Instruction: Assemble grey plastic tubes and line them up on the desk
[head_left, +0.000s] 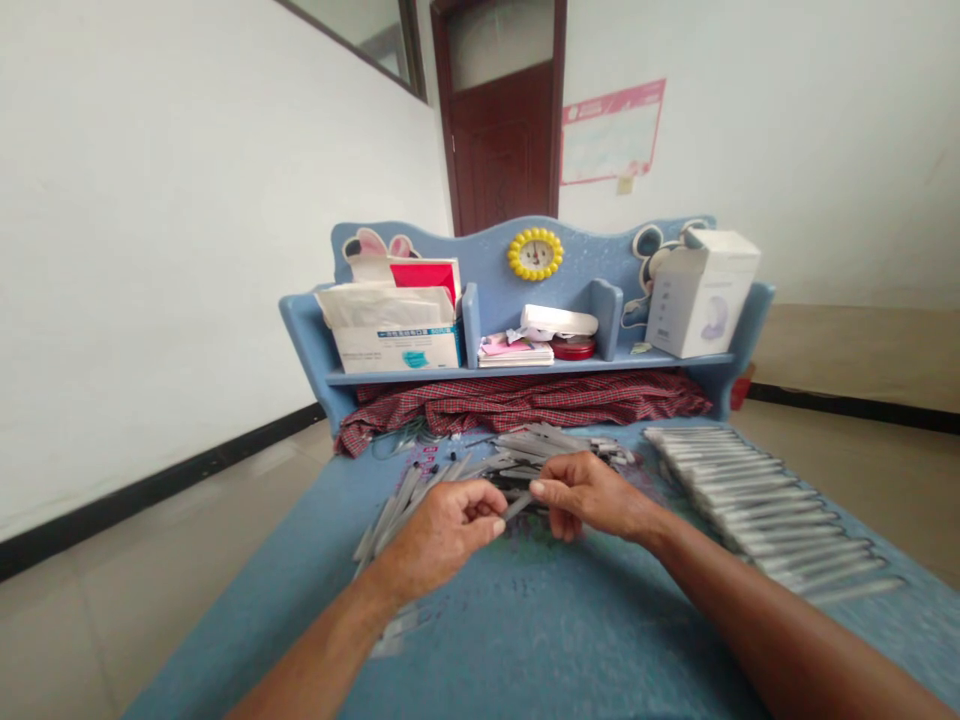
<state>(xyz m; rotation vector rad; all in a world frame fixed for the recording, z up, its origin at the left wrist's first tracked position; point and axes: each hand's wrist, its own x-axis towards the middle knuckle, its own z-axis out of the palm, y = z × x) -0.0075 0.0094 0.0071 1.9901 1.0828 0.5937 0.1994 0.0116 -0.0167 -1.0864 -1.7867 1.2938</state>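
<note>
My left hand (437,535) and my right hand (592,493) meet over the middle of a blue desk (525,630). Both pinch one thin grey stick (519,505) between thumb and fingers, each at one end. Just behind the hands lies a loose heap of the same grey sticks (480,465), spreading to the left. To the right, a long neat row of grey sticks (757,500) runs along the desk.
A red checked cloth (525,400) lies under the desk's blue shelf (525,362). The shelf holds a box of masks (394,335), papers, a red tin and a white carton (701,290). A yellow clock (535,253) sits above. Tiled floor lies on both sides.
</note>
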